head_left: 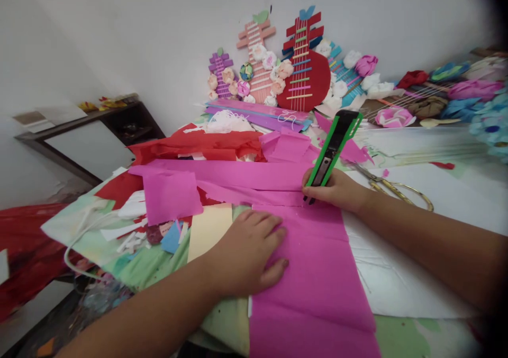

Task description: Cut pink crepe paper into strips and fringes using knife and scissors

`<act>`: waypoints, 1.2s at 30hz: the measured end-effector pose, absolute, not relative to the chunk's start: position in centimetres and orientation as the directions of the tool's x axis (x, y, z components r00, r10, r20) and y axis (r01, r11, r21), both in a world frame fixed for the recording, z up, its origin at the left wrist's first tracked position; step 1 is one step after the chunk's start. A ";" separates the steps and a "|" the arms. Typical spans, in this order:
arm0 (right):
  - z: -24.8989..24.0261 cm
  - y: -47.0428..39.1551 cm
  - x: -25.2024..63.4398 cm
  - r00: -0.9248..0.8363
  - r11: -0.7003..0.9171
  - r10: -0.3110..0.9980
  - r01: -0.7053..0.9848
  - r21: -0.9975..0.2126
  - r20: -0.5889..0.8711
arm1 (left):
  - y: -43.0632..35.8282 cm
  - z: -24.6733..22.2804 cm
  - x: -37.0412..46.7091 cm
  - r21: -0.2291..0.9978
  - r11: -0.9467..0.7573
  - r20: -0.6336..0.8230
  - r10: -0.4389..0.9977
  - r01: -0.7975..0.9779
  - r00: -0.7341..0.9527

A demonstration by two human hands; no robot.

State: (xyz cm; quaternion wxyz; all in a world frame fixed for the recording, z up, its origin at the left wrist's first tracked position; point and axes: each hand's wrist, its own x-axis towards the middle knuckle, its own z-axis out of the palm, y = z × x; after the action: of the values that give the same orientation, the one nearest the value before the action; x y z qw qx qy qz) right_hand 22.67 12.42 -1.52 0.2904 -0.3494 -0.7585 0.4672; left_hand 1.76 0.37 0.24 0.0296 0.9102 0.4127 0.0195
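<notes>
A green and black box cutter [332, 149] stands tilted in my right hand [332, 189], its lower end at the top of a pink crepe paper sheet [313, 273]. My fingers are closed around it, and the blade tip is too small to make out. My left hand [256, 249] lies flat on the sheet's left edge, fingers stretched out and holding nothing. Just beyond runs a long pink paper strip [254, 175]. A smaller pink piece [172, 196] hangs off its left part. Under the sheet on the right is a white board [400, 278].
Gold-handled scissors [397, 188] lie right of my right hand. Red crepe paper [198, 145] and paper scraps [170, 239] cover the table's left side. Guitar-shaped crafts, one red [305, 80], lean on the wall. A white cable [69, 247] hangs over the left edge.
</notes>
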 end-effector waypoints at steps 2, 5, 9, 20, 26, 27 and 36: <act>-1.4 12.3 22.6 -0.596 0.285 0.797 0.223 -0.932 0.101 | -0.2 0.3 2.0 0.112 -0.760 0.012 0.645 0.640 0.764; -1.2 12.2 22.4 -0.598 0.253 0.796 0.187 -0.949 0.095 | -1.1 0.3 2.2 0.184 -0.855 0.015 0.496 0.485 0.868; -1.0 12.0 22.1 -0.537 0.245 0.836 0.186 -0.951 0.110 | -1.5 0.8 2.5 0.233 -0.842 -0.114 0.472 0.486 0.874; -1.0 12.4 21.4 -0.410 0.138 0.912 0.275 -0.952 0.013 | -1.8 1.8 3.1 0.306 -0.787 -0.222 0.489 0.536 0.844; -0.4 13.2 21.3 -0.566 0.189 0.824 0.278 -0.942 -0.002 | -2.6 1.7 3.8 0.275 -0.777 -0.224 0.521 0.566 0.824; -0.1 13.1 21.3 -0.579 0.198 0.815 0.273 -0.942 0.003 | -2.8 1.8 4.0 0.265 -0.777 -0.221 0.527 0.570 0.821; 1.6 10.9 22.5 -0.498 0.218 0.867 0.321 -0.922 0.031 | 0.7 2.4 5.4 0.050 -0.801 0.028 0.598 0.597 0.801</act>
State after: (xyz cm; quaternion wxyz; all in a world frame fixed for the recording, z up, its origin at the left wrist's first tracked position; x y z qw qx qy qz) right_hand 22.52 10.93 1.57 0.2887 -0.4096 -0.7249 0.4726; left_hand 5.39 0.73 2.38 0.0193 0.9487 0.3148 0.0211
